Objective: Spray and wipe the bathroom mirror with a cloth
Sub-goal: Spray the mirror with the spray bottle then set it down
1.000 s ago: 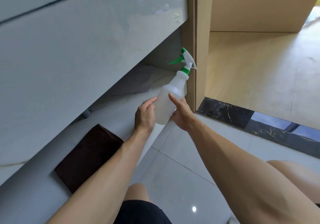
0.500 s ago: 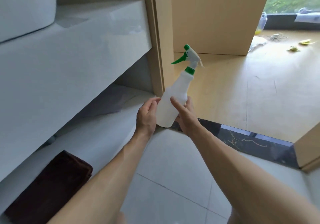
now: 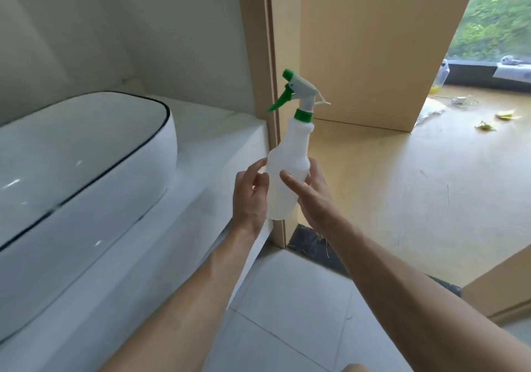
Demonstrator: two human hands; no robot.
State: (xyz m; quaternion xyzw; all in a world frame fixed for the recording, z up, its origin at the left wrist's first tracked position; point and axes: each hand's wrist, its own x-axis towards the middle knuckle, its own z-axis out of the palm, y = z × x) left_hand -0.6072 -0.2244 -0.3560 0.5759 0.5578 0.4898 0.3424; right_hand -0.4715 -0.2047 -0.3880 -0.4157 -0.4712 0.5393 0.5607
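Both hands cupped the spray bottle (image 3: 287, 176) upright just right of the counter (image 3: 218, 153) edge, left hand (image 3: 250, 196) with fingers curled on its side, right hand (image 3: 311, 196) wrapped behind with thumb across front, probably steadying it before spraying; mirror and cloth not visible.

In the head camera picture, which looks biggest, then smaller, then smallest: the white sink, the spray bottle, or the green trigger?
1. white sink, though it runs off the picture's edge
2. spray bottle
3. green trigger

The gaps are wide, so nearness doesn't change the order.
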